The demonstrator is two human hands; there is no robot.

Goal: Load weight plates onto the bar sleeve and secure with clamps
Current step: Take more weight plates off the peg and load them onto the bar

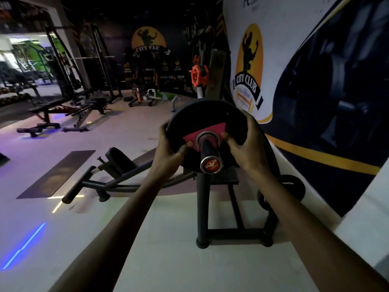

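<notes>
The weight plate (207,116) looks matt black, like rubber, with a flat pink label. The bar sleeve (209,153) is polished, shiny metal. The orange clamp (199,75) looks like plastic. The floor (147,239) is smooth, faintly glossy.

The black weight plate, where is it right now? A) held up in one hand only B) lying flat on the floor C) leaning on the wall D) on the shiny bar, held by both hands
D: the black weight plate has the bar sleeve poking through its middle hole, with the left hand gripping its left edge and the right hand gripping its right edge.
</notes>
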